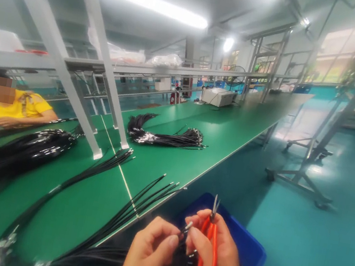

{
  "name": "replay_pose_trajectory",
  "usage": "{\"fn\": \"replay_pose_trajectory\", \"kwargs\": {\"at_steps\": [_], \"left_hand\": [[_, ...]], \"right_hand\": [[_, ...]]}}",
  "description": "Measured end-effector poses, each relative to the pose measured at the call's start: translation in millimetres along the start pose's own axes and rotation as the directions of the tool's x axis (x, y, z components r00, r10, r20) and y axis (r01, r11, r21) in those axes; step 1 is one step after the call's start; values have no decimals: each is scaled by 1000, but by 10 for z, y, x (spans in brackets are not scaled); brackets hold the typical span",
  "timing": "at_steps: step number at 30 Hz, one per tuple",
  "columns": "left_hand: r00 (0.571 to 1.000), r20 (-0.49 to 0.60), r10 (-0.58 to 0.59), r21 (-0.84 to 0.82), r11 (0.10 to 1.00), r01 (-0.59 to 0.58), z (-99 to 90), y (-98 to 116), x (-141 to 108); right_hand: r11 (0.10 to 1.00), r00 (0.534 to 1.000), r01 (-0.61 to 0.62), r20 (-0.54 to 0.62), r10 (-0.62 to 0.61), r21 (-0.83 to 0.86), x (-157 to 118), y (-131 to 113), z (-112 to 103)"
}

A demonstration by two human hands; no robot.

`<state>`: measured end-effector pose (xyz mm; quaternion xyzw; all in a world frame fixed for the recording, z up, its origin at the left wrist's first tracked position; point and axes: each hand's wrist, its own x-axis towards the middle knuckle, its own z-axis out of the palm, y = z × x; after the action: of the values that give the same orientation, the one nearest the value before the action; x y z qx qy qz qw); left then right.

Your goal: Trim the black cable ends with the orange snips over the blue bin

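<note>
My left hand [156, 244] pinches a black cable near its pale end [188, 226]. Close beside it, my right hand [221, 246] holds scissors [210, 258] with orange-red handles, their blades pointing up and away from me. The fingertips of that hand also reach the cable end. Below both hands hang more dark cables, partly hidden by the fingers. Left of them, a loose bunch of black cables [137, 204] lies over the green table's edge, pale tips pointing away. A second, curved bunch [76, 177] lies farther left.
A blue bin [247, 241] stands below my hands. On the green table [225, 132] lie a tied cable bundle [169, 140] and a large coil [33, 149]. Grey shelf posts [107, 61] rise at left. A person in yellow [27, 108] sits across. A wheeled rack [304, 173] stands right.
</note>
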<state>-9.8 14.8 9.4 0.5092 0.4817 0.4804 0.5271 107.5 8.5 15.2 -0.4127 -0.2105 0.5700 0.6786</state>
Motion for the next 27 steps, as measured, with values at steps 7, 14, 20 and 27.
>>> {"fn": "replay_pose_trajectory", "kwargs": {"at_steps": [7, 14, 20, 27], "left_hand": [[996, -62, 57, 143, 988, -48, 66, -5, -50], [994, -39, 101, 243, 966, -89, 44, -48, -77], [996, -61, 71, 177, 982, -59, 31, -115, -61], [998, 14, 59, 292, 954, -60, -29, -108, -75]], "right_hand": [[998, 998, 60, 21, -60, -7, -18, -16, 20], [998, 997, 58, 49, -57, -24, -35, -28, 21], [993, 992, -78, 104, 69, 83, -48, -25, 39], [1000, 998, -5, 63, 5, 5, -34, -16, 82]]}}
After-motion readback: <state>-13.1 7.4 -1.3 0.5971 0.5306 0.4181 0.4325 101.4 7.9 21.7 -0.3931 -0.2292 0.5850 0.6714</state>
